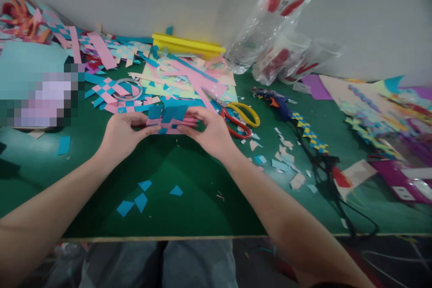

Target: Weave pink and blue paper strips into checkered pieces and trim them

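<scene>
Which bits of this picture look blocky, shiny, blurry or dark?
In the head view, square blocks cover a pale object at the left; in the head view, bright glints speckle the clear plastic wrapping; in the head view, the purple box looks smeary, while the blue-and-pink paper piece looks clearer; in the head view, the green table darkens between the forearms.

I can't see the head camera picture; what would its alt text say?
A person's left-hand grip and right-hand grip hold interlaced blue and pink paper strips above a green table. Red-and-yellow-handled scissors lie beside the right-hand grip, with paper scraps scattered around.
</scene>
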Demonstrator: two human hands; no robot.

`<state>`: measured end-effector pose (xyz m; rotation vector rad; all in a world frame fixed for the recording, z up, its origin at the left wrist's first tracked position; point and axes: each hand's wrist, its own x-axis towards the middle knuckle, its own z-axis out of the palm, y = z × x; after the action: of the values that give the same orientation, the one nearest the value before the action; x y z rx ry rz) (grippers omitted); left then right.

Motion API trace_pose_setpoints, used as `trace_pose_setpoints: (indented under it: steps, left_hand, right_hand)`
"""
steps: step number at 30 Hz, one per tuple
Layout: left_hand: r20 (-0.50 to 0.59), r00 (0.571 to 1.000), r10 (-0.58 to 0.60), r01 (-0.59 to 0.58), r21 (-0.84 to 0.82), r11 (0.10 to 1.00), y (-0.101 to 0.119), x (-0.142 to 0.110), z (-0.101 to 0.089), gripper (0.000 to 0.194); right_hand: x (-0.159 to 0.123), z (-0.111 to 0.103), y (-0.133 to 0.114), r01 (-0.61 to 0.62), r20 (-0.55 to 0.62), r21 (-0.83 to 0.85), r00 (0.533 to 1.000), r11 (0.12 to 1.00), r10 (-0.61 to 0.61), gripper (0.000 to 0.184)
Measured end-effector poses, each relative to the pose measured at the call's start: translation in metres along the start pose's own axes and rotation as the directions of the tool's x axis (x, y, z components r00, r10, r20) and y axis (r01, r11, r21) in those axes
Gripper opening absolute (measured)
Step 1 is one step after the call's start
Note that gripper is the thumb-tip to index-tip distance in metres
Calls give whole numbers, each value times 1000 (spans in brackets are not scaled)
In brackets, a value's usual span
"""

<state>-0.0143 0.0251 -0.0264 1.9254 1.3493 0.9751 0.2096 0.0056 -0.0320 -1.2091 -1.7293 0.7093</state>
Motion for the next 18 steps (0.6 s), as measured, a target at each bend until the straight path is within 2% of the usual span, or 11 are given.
trace_pose_setpoints:
  steps: [2, 3, 6, 8, 12, 18]
  left_hand:
    - [-5, 1000, -1, 1, 12, 1000, -1, 1, -1, 26]
    - [4, 1000, 9, -9, 15, 1000, -1, 1, -1, 26]
    - [51, 996, 69, -68, -31, 997, 1, 0, -1, 27]
    - [38, 994, 107, -105, -54, 993, 4, -1, -2, 27]
    - [-38, 990, 133, -131, 48, 990, 9, -3, -4, 23]
    - [-38, 992, 117, -111, 141, 984, 8, -1, -4, 23]
  right_hand:
    - [0, 0, 1, -14, -5, -51, 1000, 999, 14, 12]
    - [0, 0, 1, -4, 0, -69, 1000, 998, 4, 10]
    - [-1, 0, -2, 74, 2, -123, 997, 990, -74, 9]
    - [0, 0, -1, 130, -1, -173, 991, 976, -133, 7]
    - [1, 1, 4, 215, 4, -240, 975, 947, -221, 9]
    - [3, -1, 10, 282, 27, -311, 957, 908, -288, 15]
